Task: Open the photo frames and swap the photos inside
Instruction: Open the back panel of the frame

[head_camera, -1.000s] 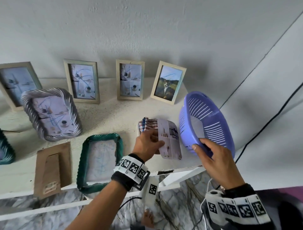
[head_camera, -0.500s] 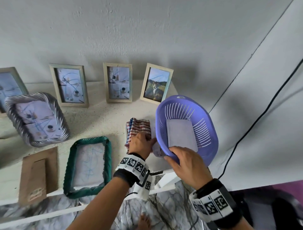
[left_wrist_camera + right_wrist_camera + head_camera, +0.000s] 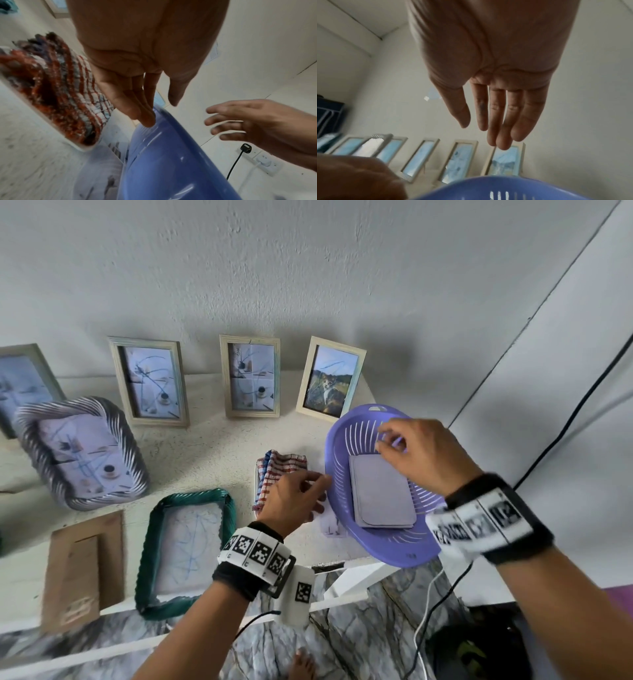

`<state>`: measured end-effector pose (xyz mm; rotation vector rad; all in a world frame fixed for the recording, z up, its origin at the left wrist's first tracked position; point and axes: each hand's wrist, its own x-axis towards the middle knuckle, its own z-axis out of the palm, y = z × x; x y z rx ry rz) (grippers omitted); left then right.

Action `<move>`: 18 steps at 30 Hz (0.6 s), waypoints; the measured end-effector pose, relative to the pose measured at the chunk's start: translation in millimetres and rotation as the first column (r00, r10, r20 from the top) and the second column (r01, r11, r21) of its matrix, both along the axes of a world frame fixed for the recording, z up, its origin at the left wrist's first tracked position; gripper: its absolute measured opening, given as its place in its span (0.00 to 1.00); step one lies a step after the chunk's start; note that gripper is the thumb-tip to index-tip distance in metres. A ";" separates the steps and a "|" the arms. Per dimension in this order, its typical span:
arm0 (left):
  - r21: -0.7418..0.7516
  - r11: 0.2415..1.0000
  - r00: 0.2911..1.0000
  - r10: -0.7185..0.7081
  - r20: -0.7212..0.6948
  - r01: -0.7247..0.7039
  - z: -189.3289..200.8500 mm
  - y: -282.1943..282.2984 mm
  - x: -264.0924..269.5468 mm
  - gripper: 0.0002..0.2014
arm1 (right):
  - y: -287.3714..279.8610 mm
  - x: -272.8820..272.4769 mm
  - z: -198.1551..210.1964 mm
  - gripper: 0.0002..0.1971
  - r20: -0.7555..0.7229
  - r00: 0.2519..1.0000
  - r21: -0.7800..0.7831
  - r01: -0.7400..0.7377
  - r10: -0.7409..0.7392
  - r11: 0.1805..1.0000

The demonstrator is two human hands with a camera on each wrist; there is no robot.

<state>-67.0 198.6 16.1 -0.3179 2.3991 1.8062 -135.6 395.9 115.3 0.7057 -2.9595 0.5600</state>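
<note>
1. Over at four o'clock on the shelf (image 3: 212,450), the purple basket (image 3: 346,446) sits with its near side hanging past the shelf's front edge, a flat grey stack of photos (image 3: 380,491) lying inside it.
2. Right hand (image 3: 424,453) hovers above the basket at its one o'clock side, fingers straight and loosely spread, holding nothing; the right wrist view shows the palm bare and the fingers extended.
3. Left hand (image 3: 291,501) is at the basket's nine o'clock rim, fingers relaxed and nearly straight, fingertips (image 3: 147,121) touching the rim in the left wrist view, nothing gripped.
4. Under the basket's near-left edge, a loose printed photo (image 3: 330,525) peeks out flat on the shelf.
5. Just left of that hand lies a folded checked cloth (image 3: 281,470), red, white and blue.
6. At eight o'clock from the hands, the green frame (image 3: 186,549) lies flat, its pane scribbled blue, and its brown backing board (image 3: 82,566) lies beside it further left.
7. Along the wall at twelve o'clock stand three pale wooden frames, the rightmost being the cat photo frame (image 3: 330,378).
8. At ten o'clock a silver ribbed frame (image 3: 82,453) leans back.
</note>
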 end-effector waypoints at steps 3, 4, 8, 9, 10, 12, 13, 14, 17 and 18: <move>0.036 0.999 1.000 0.004 0.025 -0.005 -0.5 0.9 -2.9 0.09 | -16.9 -51.2 -10.9 0.17 0.191 0.981 0.206 0.000 -0.041 0.978; 0.040 0.999 1.000 0.010 0.024 -0.011 -1.6 0.2 -3.8 0.09 | -23.5 -63.2 -17.7 0.19 0.250 0.967 0.262 -0.026 -0.042 0.965; 0.014 1.000 1.000 -0.007 -0.013 0.007 -5.3 -2.4 -4.8 0.08 | -38.6 -87.0 -52.9 0.23 0.368 0.924 0.507 -0.103 -0.106 0.856; 0.008 1.000 1.000 -0.012 -0.024 0.012 -6.0 -3.6 -5.0 0.08 | -39.3 -90.9 -63.3 0.24 0.361 0.926 0.560 -0.118 -0.113 0.820; 0.004 1.000 0.999 -0.020 -0.032 0.020 -6.1 -4.1 -4.8 0.07 | -37.3 -95.1 -73.9 0.24 0.340 0.934 0.602 -0.126 -0.111 0.788; -0.002 0.999 0.999 -0.034 -0.037 0.034 -6.3 -5.3 -4.9 0.06 | -33.3 -96.4 -87.6 0.24 0.308 0.948 0.642 -0.148 -0.076 0.752; -0.008 0.999 0.998 -0.041 -0.041 0.041 -7.0 -5.4 -5.5 0.07 | -32.1 -94.3 -91.3 0.25 0.300 0.952 0.642 -0.150 -0.067 0.752; -0.016 0.999 0.998 -0.048 -0.042 0.048 -7.7 -5.9 -6.0 0.08 | -32.5 -91.2 -92.3 0.25 0.294 0.954 0.641 -0.150 -0.061 0.752; -0.035 0.998 0.997 -0.061 -0.048 0.059 -8.1 -6.6 -9.0 0.10 | -31.3 -91.7 -93.4 0.27 0.256 0.966 0.647 -0.140 -0.040 0.750; -0.036 0.997 0.997 -0.065 -0.048 0.063 -8.0 -7.0 -9.8 0.10 | -31.3 -93.5 -93.1 0.26 0.233 0.972 0.650 -0.134 -0.028 0.748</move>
